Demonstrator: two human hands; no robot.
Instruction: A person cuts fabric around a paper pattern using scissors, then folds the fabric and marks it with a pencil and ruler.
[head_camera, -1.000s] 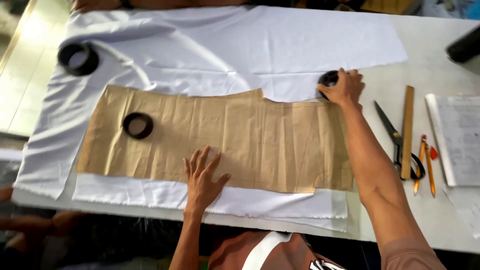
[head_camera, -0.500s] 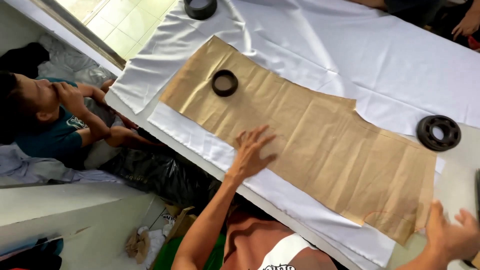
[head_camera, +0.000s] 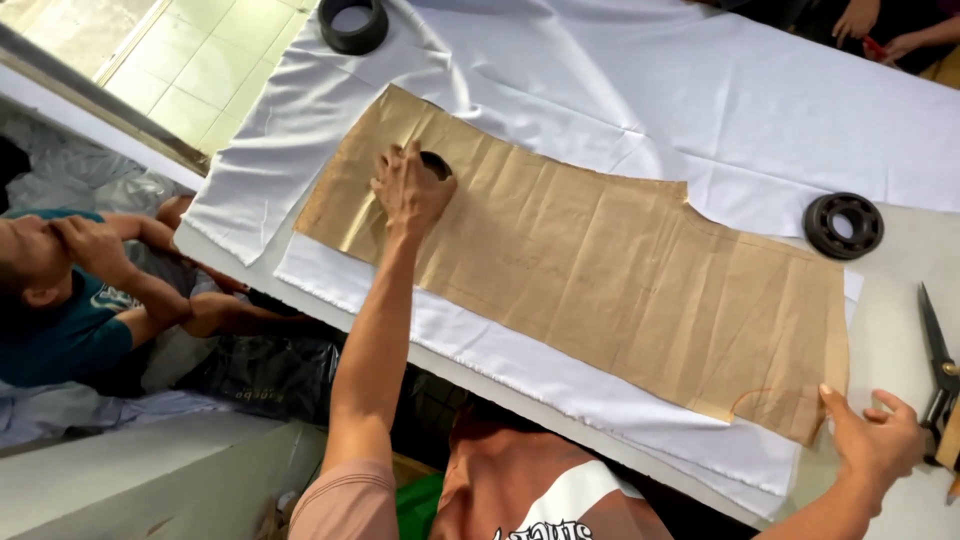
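Head view: left hand (head_camera: 410, 190) on ring weight (head_camera: 436, 164).

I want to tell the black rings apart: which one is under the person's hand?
The ring on the brown paper pattern, half covered by the left hand. The other two lie uncovered, off the pattern.

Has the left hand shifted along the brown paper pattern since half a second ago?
Yes. The left hand went from the pattern's near edge up to the black ring weight by its narrow end, and now covers part of it.
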